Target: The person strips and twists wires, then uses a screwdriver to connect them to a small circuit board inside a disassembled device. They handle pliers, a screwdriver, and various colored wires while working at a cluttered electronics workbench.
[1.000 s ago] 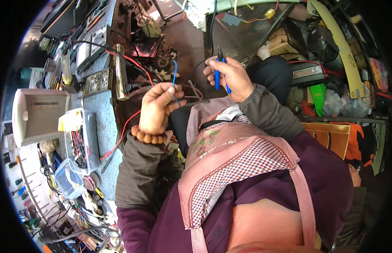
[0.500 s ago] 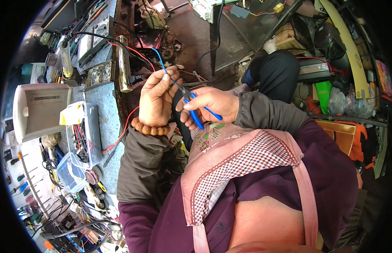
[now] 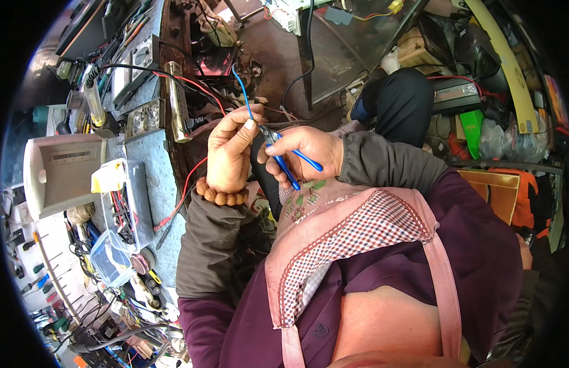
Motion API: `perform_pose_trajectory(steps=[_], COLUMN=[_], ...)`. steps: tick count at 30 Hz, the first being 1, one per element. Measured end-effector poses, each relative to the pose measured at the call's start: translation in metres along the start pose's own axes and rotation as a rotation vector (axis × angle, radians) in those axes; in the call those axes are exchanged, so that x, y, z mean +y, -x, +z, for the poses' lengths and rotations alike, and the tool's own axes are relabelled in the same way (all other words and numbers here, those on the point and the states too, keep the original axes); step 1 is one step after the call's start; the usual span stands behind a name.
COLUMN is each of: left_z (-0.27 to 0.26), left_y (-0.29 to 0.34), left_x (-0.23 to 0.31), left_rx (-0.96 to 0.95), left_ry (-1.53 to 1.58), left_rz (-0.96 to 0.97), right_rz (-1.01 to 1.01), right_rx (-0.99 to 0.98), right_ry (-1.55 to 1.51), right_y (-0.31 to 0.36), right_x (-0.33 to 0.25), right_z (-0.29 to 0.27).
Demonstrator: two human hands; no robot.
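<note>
My left hand (image 3: 234,144) is closed, pinching a blue wire (image 3: 242,89) between thumb and fingertips. One end of the wire sticks up past the fingers and bends over at its tip. In my right hand (image 3: 303,149) is a pair of pliers (image 3: 287,164) with blue handles, the grips spread somewhat apart. The jaws meet my left fingertips, close to the wire's lower end. Whether they bite on the wire cannot be made out. Both hands are together above my lap, over a pink apron (image 3: 352,227).
A cluttered workbench (image 3: 154,178) runs along the left. On it are a clear plastic box (image 3: 139,205) of leads, a beige casing (image 3: 64,175) and a meter (image 3: 134,67). A red cable (image 3: 189,193) hangs over its edge. Boxes, bags and a green piece (image 3: 472,132) crowd the right.
The blue wire's tip stands more upright and a little farther right. My hands have drawn closer together, and the pliers' jaws now sit nearer my left fingertips. The view has shifted slightly.
</note>
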State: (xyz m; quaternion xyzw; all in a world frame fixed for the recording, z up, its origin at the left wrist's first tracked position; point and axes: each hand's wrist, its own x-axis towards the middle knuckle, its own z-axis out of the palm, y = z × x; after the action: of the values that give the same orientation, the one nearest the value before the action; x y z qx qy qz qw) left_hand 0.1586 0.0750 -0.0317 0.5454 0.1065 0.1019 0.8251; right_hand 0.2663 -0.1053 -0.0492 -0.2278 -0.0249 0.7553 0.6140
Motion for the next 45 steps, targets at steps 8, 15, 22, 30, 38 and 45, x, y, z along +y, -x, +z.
perform_pose_trajectory(steps=[8, 15, 22, 30, 38, 45], left_z=[0.015, 0.007, 0.003, 0.009, 0.013, 0.011], left_y=[0.0, 0.002, 0.005, 0.008, 0.007, 0.005], left_x=[0.007, 0.006, -0.005, 0.0, 0.002, 0.001], left_rx=[0.102, 0.035, 0.056, 0.092, 0.099, 0.081], left_ry=[-0.089, 0.283, 0.284, 0.25, 0.261, 0.264], left_rz=[-0.093, -0.164, 0.063, 0.125, 0.096, 0.101], right_rz=[-0.199, -0.276, -0.311, -0.353, -0.371, -0.326], right_rx=[0.088, 0.127, 0.177, 0.195, 0.186, 0.226], right_ry=[0.155, 0.392, 0.547, 0.627, 0.602, 0.603], right_y=[0.006, 0.005, 0.007, 0.008, 0.006, 0.009], right_x=[0.001, 0.008, 0.009, 0.01, 0.012, 0.011], right_z=[0.007, 0.006, 0.016, 0.017, 0.012, 0.016])
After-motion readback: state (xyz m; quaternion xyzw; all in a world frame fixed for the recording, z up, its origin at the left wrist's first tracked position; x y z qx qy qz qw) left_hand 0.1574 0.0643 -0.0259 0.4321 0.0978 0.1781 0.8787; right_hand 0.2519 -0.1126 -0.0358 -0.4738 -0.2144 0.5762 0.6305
